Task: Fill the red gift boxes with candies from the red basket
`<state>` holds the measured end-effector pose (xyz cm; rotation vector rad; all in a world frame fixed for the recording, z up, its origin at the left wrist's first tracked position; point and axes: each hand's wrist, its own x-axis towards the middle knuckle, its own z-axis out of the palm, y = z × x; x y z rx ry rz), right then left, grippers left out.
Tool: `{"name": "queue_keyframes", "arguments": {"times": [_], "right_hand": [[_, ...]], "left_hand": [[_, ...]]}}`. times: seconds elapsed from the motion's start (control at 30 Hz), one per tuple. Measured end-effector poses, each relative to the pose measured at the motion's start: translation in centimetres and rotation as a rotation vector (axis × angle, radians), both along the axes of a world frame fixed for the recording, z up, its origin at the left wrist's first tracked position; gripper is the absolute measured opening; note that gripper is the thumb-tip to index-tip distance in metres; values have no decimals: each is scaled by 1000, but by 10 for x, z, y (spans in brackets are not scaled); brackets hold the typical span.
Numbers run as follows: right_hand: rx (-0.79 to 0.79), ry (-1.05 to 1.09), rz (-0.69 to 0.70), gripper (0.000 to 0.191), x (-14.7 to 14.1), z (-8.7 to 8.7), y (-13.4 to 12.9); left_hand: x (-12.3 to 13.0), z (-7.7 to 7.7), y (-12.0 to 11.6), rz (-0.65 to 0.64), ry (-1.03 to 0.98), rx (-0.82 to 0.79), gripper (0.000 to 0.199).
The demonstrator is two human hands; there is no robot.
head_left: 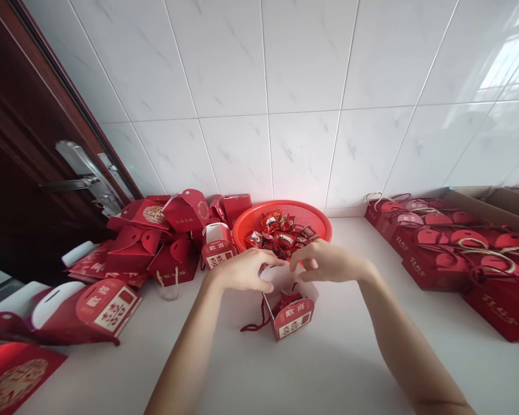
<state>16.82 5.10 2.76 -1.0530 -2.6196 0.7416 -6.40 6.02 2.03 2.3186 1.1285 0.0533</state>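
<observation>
An open red candy box (292,314) with white inner sides stands on the white counter, in the middle of the head view. Red-wrapped sweets (286,300) lie inside it, and a dark red cord (256,326) hangs out at its left. My left hand (247,271) is over the box's back left edge, thumb and fingers apart. At the back right edge is my right hand (322,262), its fingers bent and spread near the raised white flap. Whether the fingertips touch the flaps is hard to tell. Right behind the hands sits a red plastic basket (281,206) holding wrapped sweets (281,230).
Several red boxes (134,248) are heaped at the left, near a dark door (30,115) with a metal handle (86,178). Rows of closed red boxes (441,253) with cord handles stand at the right, beside a cardboard carton (493,210). A tiled wall (303,144) rises behind.
</observation>
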Motion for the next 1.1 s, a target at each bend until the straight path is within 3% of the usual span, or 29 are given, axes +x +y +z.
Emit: {"name": "queue_keyframes", "arguments": {"times": [0.13, 0.3, 0.43, 0.67, 0.83, 0.97, 1.1], "right_hand": [[-28, -31, -36, 12, 3, -16, -18], [56, 171, -194, 16, 10, -40, -49], [-85, 301, -299, 17, 13, -60, -72], [-263, 460, -271, 39, 19, -95, -89], [-110, 591, -257, 42, 13, -116, -89], [7, 622, -278, 43, 8, -124, -90], [62, 617, -295, 42, 6, -128, -91]], "left_hand": [[0, -1, 1, -2, -37, -11, 63], [5, 5, -3, -18, 2, -13, 63], [9, 8, -9, -3, 56, 36, 64], [12, 14, -24, -90, 47, 63, 70], [17, 11, -28, -105, 21, 143, 62], [25, 12, -40, -147, -167, 285, 42], [38, 14, -56, -250, -156, 204, 28]]}}
